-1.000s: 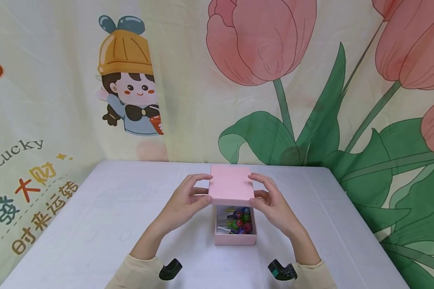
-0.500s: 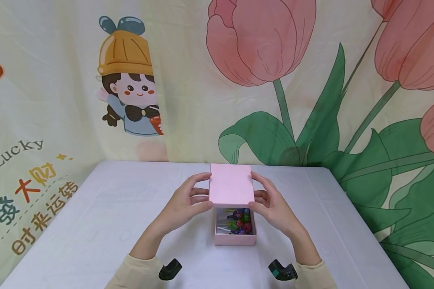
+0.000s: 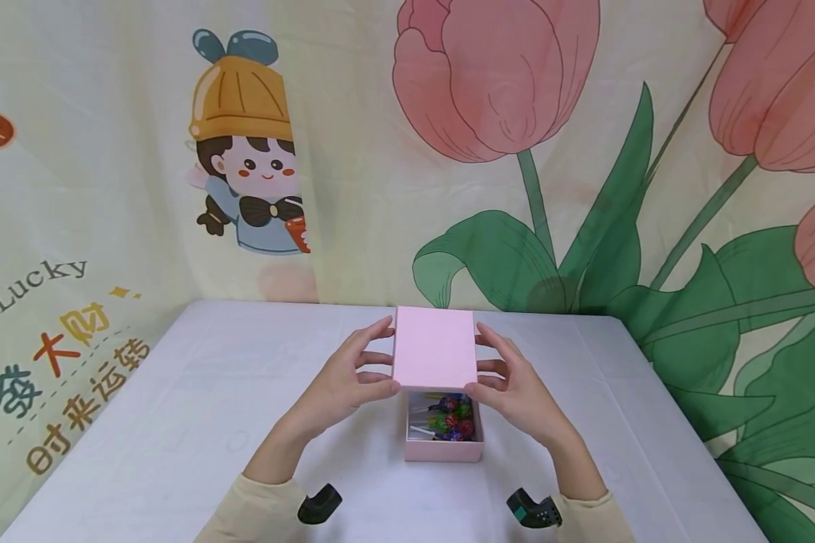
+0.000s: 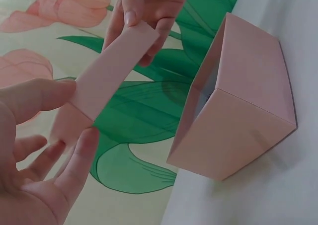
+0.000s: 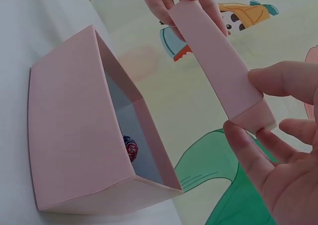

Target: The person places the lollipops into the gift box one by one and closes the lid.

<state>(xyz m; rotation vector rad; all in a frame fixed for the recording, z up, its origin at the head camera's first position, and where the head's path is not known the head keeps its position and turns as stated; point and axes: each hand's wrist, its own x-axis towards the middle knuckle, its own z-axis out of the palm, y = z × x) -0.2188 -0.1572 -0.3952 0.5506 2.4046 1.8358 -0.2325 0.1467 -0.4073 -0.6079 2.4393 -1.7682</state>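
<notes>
Between both hands a pink box lid (image 3: 435, 348) is held in the air, above and beyond the pink box (image 3: 444, 451). My left hand (image 3: 342, 381) grips the lid's left side, thumb at the near corner. On the opposite side my right hand (image 3: 521, 387) pinches the lid, its thumb at the near right corner. Inside the uncovered front of the box lie several lollipops (image 3: 450, 418) in colourful wrappers; the lid hides the box's far part in the head view. In the right wrist view one dark wrapped lollipop (image 5: 130, 148) shows inside the box.
A white-covered table (image 3: 238, 400) bears the box. Behind it hangs a backdrop cloth (image 3: 353, 151) printed with tulips and a cartoon child. Black wrist cameras (image 3: 320, 504) sit near both sleeves.
Over the last second the lid has tipped so that its top faces the head camera more. Its near edge has come slightly lower over the box. Both hands keep hold of it.
</notes>
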